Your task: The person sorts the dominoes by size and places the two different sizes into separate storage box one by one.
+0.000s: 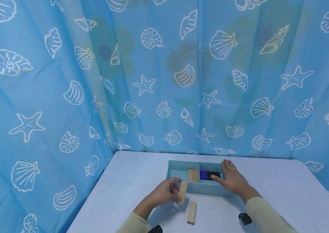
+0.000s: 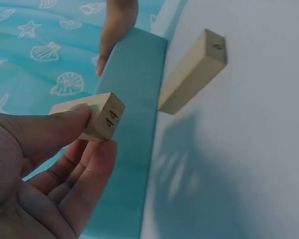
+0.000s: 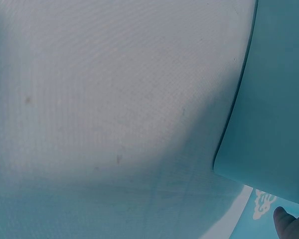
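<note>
My left hand pinches a wooden block between thumb and fingers, just in front of a blue-green divided box. In the left wrist view this block shows the number 44 on its end. A second wooden block lies on the table nearer me. Inside the box, wooden blocks lie in the left compartment, and a purple and black item lies in the right one. My right hand rests on the box's right end, fingers extended and thumb over the rim.
A white-covered table carries everything. Behind it and at the left hangs a blue curtain printed with shells and starfish. A dark strap piece sits at the right wrist.
</note>
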`<state>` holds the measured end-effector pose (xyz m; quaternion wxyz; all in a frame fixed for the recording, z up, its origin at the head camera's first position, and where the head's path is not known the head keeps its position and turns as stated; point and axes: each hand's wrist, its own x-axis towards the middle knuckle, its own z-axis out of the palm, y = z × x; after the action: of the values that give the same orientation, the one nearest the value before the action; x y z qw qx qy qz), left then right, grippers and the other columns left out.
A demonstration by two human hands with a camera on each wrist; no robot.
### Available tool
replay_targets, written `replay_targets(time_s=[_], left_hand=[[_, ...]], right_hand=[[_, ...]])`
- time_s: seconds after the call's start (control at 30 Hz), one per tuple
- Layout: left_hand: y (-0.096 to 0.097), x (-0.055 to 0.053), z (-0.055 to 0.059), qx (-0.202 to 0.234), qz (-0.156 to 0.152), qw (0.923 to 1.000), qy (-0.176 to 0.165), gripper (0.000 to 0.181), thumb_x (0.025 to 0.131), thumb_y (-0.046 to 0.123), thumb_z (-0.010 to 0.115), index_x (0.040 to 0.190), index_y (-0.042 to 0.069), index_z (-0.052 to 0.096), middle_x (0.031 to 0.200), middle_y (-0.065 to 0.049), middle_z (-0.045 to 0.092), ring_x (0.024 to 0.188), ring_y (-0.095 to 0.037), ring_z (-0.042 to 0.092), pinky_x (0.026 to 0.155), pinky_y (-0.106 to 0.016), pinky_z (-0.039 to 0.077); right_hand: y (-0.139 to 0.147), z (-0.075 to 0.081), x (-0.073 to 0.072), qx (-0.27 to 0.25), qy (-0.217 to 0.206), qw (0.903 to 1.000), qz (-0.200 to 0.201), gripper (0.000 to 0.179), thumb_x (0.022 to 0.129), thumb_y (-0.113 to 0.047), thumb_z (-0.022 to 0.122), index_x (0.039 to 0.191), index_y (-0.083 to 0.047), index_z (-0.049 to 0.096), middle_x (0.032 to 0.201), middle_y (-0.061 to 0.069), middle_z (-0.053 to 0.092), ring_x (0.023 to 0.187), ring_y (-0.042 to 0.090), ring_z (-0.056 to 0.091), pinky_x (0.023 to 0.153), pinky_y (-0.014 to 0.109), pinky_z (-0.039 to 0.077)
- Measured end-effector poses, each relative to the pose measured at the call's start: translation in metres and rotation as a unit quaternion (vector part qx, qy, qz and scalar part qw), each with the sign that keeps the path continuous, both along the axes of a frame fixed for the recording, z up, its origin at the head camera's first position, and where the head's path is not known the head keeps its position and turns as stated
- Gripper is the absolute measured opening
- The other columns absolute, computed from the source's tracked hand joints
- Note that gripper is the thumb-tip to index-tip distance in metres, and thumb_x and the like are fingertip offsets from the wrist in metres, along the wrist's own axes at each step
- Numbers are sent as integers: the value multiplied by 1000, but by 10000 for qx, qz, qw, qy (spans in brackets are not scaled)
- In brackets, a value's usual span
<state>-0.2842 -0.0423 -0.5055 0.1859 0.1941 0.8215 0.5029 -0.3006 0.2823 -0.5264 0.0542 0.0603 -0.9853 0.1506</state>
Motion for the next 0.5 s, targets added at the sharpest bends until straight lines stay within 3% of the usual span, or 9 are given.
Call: replay_targets(time_s=[0.17,0.5], left_hand=[[-1,-4,5,37,32,9999,165,68,76,1,81,137,11,53,95,0,62,83,-17,62,70,-35,54],[1,-19,14,-99,-17,9992,392,64,81,9,79,140,15,53,100,3,61,87,-14,62,74,-35,55]], right_hand=[[-1,-2,0,39,-47,10000,-4,107,89,-72,45,148,13,19,155,31,15,142,47,9,112,59,14],[0,1,0,30,-31,10000,29,105,90,-70,44,148,13,19,155,32,14,142,47,9,112,60,14]])
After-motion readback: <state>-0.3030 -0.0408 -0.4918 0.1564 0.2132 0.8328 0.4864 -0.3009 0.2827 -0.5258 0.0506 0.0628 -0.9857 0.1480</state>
